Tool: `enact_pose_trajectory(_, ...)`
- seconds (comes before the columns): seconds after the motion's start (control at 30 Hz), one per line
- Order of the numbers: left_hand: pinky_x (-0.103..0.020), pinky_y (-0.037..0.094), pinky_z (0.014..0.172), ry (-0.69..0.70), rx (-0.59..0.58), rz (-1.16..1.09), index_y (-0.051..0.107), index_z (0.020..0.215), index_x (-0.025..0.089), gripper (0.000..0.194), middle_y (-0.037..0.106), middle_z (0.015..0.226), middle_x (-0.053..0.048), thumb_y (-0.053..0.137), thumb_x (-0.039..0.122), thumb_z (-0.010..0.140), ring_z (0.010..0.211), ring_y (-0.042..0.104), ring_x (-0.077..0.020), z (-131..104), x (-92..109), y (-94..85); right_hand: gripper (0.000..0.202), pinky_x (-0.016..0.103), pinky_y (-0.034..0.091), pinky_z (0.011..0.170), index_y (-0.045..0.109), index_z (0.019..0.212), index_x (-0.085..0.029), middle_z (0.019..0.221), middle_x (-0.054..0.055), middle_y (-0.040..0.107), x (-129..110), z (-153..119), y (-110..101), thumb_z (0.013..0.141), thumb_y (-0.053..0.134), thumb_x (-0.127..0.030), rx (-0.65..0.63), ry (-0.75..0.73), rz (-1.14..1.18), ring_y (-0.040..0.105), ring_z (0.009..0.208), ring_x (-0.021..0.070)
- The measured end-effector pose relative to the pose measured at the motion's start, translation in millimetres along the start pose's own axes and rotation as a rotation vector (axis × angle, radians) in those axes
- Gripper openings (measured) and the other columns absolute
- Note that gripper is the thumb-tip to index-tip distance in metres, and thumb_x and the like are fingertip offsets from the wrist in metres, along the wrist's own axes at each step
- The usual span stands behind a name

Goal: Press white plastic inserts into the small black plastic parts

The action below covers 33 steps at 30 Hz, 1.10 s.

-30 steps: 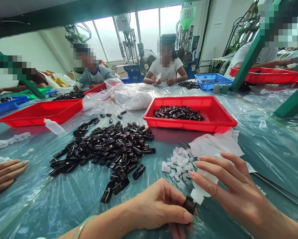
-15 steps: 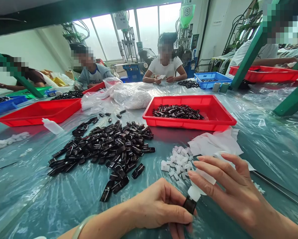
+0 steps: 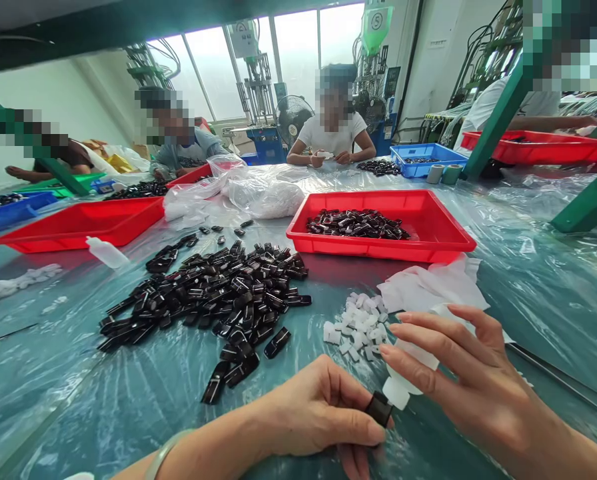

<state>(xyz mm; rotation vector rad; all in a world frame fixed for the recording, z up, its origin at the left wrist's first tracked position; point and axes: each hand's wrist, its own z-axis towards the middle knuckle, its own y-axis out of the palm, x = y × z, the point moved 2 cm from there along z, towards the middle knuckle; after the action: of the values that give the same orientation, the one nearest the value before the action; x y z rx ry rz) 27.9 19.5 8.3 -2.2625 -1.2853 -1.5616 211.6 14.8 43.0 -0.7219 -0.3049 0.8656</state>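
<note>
My left hand [image 3: 328, 413] pinches a small black part [image 3: 379, 408] between thumb and fingers at the bottom centre. My right hand [image 3: 473, 380] is wrapped round a translucent white bottle [image 3: 418, 357], mostly hidden behind its fingers. The bottle's white tip [image 3: 395, 393] points down at the end of the black part; whether they touch cannot be made out. Beyond my hands lie a pile of small white pieces [image 3: 361, 323] and, to the left, a large heap of black parts [image 3: 228, 293].
A red tray [image 3: 378, 250] with black parts stands ahead, another red tray [image 3: 78, 227] at left. A second bottle [image 3: 107, 253], a white cloth [image 3: 433, 283] and metal tweezers [image 3: 553, 375] lie on the plastic-covered table. Several people sit beyond.
My right hand and the bottle have shifted slightly right, and the black part has turned a little in my left hand. The left hand has barely moved.
</note>
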Motion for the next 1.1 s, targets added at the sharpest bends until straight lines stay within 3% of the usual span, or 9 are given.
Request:
enact_pose_trajectory(0.67,-0.016,0.048,0.048,-0.004,-0.027,-0.023,0.067,0.081,0.008,0.029,0.064,0.067,-0.003,0.069,0.032,0.066,0.049,0.058,-0.0073,0.1,-2.4,0.9,0.028,0.044,0.029,0.090,0.061,0.098,-0.017,0.095,0.008,0.064,-3.0,2.6,-0.1,0.087,0.038,-0.005,0.005,0.021,0.018,0.055,0.100,0.0203)
enact_pose_trajectory(0.9,-0.018,0.047,0.048,-0.010,-0.027,-0.009,0.068,0.082,0.008,0.032,0.064,0.066,-0.003,0.070,0.035,0.064,0.048,0.058,-0.0086,-0.5,-2.1,-0.7,0.031,0.044,0.023,0.097,0.063,0.097,-0.023,0.097,0.005,0.063,0.8,-3.9,2.9,0.091,0.033,-0.015,-0.012,0.047,0.037,0.053,0.104,0.0187)
enact_pose_trajectory(1.1,-0.018,0.048,0.049,-0.011,-0.034,-0.020,0.068,0.084,0.008,0.032,0.063,0.066,-0.003,0.070,0.034,0.065,0.048,0.058,-0.0084,-0.6,-2.4,-0.7,0.032,0.044,0.020,0.100,0.064,0.094,-0.024,0.097,0.004,0.065,2.0,-3.3,2.7,0.090,0.034,-0.011,-0.009,0.031,0.024,0.053,0.104,0.0161)
